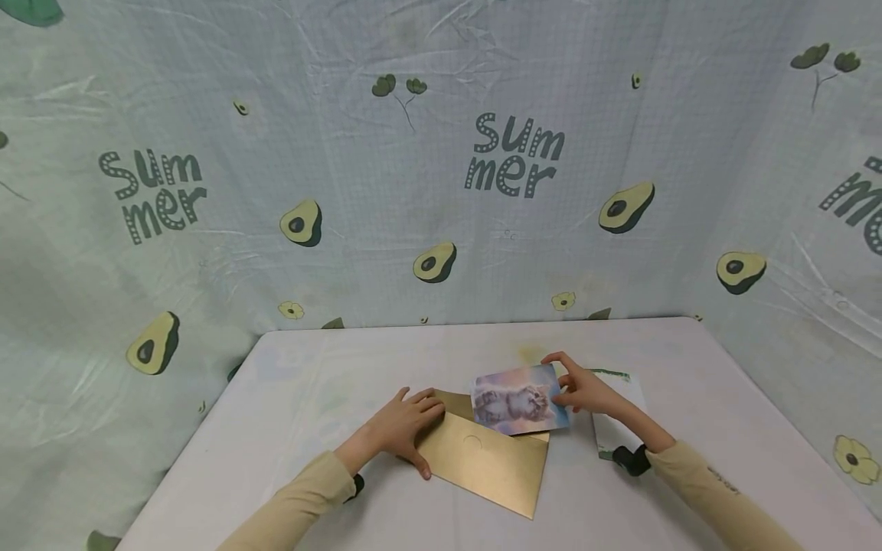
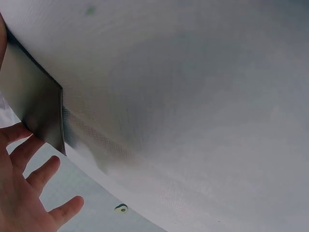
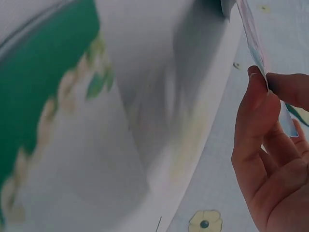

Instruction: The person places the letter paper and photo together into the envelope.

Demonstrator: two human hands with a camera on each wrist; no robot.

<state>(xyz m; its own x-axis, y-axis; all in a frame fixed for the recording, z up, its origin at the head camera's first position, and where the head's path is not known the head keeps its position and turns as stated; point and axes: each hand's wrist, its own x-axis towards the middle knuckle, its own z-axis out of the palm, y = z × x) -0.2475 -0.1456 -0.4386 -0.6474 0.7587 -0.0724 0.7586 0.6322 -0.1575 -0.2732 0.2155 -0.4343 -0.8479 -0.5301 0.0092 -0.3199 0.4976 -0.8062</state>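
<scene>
A gold envelope lies at a slant near the table's front, its flap side up. My left hand holds its left end, thumb at the near edge and fingers spread toward the far edge; the left wrist view shows the envelope between thumb and fingers. A card with two kittens on a pastel ground overlaps the envelope's opening, its lower edge at the mouth. My right hand pinches the card's right end between thumb and fingers, seen edge-on in the right wrist view, the card upright there.
A white sheet with green patterned ends lies on the table under my right forearm. Dark wrist cameras sit on both wrists. The white table backs onto a curtain printed with avocados and lettering.
</scene>
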